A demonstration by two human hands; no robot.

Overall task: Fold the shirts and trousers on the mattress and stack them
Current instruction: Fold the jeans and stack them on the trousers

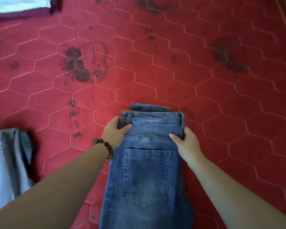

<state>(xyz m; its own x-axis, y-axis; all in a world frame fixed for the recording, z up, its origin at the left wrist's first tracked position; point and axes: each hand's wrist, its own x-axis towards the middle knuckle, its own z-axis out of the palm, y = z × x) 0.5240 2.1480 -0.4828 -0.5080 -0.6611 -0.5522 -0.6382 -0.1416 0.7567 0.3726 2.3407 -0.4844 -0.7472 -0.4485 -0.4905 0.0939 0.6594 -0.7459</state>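
Observation:
A pair of blue jeans (147,172) lies folded lengthwise on the red quilted mattress (172,71), back pocket up, waistband pointing away from me. My left hand (114,134) grips the left edge of the waistband, thumb on top. My right hand (186,142) grips the right edge just below the waistband, thumb on the denim. A denim layer shows beyond the waistband, underneath it. A beaded bracelet sits on my left wrist.
A grey folded garment (8,164) lies at the left edge of the mattress. A white cloth on a dark maroon one (20,7) sits at the far left corner. The mattress edge runs along the upper right.

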